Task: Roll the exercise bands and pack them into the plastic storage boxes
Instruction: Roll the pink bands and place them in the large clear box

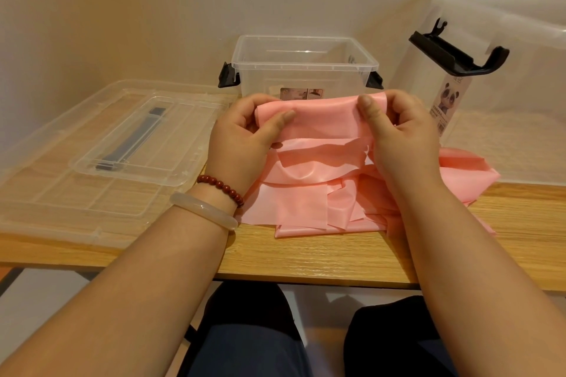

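A pink exercise band lies in loose crumpled folds on the wooden table, and its upper end is lifted off the pile. My left hand pinches that end at its left corner, thumb on top. My right hand pinches the right corner the same way, so the edge is stretched between them. Just behind my hands stands a small clear plastic storage box, open, with black side clips. Nothing shows inside it.
Two clear lids lie stacked at the left, the smaller on top with a dark handle. A larger clear box with a black handle and a panda label stands at the right against the wall. My knees show under the table's front edge.
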